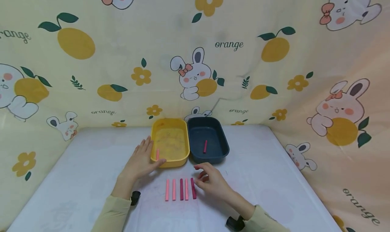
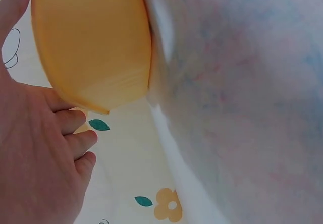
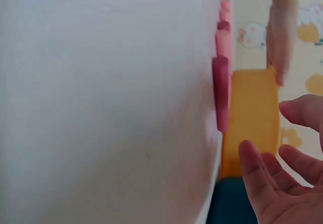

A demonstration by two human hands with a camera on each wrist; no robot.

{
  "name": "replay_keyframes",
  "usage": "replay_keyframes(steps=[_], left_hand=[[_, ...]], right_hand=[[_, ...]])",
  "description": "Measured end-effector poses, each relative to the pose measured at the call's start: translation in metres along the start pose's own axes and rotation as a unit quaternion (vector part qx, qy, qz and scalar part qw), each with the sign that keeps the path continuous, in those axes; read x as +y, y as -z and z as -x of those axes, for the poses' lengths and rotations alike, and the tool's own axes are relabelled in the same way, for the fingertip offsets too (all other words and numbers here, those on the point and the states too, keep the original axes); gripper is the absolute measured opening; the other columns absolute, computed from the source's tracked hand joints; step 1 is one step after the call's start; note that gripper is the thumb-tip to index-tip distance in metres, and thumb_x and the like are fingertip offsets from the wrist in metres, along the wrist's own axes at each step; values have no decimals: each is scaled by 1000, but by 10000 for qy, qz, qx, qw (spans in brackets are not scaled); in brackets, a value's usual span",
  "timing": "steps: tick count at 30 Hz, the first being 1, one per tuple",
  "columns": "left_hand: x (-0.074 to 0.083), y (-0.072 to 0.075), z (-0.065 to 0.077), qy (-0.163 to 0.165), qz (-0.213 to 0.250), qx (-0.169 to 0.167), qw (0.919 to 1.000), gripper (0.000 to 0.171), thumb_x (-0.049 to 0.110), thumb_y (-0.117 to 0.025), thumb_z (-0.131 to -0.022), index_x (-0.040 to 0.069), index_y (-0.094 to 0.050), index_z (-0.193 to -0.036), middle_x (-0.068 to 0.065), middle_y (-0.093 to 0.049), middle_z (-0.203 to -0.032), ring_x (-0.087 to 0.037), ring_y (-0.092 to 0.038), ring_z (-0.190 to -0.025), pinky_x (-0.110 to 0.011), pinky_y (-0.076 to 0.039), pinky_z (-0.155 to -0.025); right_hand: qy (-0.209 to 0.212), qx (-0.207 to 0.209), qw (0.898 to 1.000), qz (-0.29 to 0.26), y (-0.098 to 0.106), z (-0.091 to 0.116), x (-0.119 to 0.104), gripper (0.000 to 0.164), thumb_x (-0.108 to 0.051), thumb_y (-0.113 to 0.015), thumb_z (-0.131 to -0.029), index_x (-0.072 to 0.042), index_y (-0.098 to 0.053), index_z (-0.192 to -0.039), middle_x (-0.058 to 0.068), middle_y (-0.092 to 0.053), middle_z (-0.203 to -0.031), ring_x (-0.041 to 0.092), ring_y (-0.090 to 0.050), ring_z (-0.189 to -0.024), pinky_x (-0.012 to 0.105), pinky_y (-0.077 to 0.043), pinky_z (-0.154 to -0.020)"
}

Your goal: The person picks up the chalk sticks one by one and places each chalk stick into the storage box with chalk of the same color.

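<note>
A yellow container (image 1: 170,140) holds a pink stick (image 1: 157,154), and a dark blue container (image 1: 208,137) beside it holds a dark red stick (image 1: 205,146). My left hand (image 1: 141,162) rests along the yellow container's left side, fingers straight, thumb over its near rim. In front of the containers lies a row of several chalk-like sticks, some light pink (image 1: 174,190), others dark red (image 1: 181,189). Close beside the rightmost dark red stick (image 1: 193,188) is my right hand (image 1: 213,183). The right wrist view shows its thumb and fingers apart with nothing between them.
A white cloth (image 1: 259,178) with faint coloured smudges covers the table. Behind it hangs a cream sheet (image 1: 164,32) printed with rabbits and oranges. Black wrist straps (image 1: 135,198) sit at both cuffs.
</note>
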State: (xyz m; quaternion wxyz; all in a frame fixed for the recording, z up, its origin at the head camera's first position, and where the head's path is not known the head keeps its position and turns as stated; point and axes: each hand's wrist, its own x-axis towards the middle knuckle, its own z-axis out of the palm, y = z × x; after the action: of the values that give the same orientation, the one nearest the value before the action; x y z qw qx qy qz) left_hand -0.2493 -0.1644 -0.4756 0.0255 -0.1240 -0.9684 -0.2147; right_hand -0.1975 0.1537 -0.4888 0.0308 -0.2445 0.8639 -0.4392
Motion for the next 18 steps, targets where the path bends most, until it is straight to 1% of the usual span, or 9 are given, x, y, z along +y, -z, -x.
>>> replay_keyframes(steps=[3,8,11,14,18], left_hand=[[-1,-2,-1,91,34,-99,9999,110,67,-60,-95,-9,-16,-162,-23,-7,-172,-45,-10,-158,-57,-11,-128],[0,-4,-2,167,36,-226,9996,112,69,-57,-95,-8,-13,-163,-23,-6,-173,-44,-9,-158,-56,-10,-129],[-1,-3,-2,202,54,-254,9995,112,69,-58,-95,-8,-12,-163,-23,-5,-173,-44,-8,-159,-56,-10,-129],[-1,-3,-1,240,53,-259,9994,113,70,-58,-95,-7,-11,-163,-22,-4,-173,-43,-8,-159,-56,-10,-129],[-2,-4,-1,235,22,-252,9994,113,70,-57,-95,-7,-11,-163,-23,-5,-173,-44,-8,-159,-56,-10,-129]], right_hand=[[-198,-287,9993,124,-5,-2,0,45,-9,-76,-93,-3,-61,-136,10,-61,-126,12,-64,-91,22,-59,-81],[-502,-587,9965,310,-9,-5,-2,45,-19,-78,-94,-7,-63,-135,4,-59,-119,11,-60,-87,21,-56,-75],[-665,-679,9946,413,-12,-8,-4,46,-22,-79,-94,-10,-63,-135,1,-58,-115,12,-58,-86,22,-55,-72],[-813,-703,9929,508,-15,-11,-4,46,-23,-80,-93,-12,-64,-135,-1,-57,-112,12,-57,-85,22,-54,-70],[-839,-700,9920,630,-19,-13,-5,43,-19,-79,-93,-11,-65,-133,-2,-56,-111,11,-56,-84,22,-53,-70]])
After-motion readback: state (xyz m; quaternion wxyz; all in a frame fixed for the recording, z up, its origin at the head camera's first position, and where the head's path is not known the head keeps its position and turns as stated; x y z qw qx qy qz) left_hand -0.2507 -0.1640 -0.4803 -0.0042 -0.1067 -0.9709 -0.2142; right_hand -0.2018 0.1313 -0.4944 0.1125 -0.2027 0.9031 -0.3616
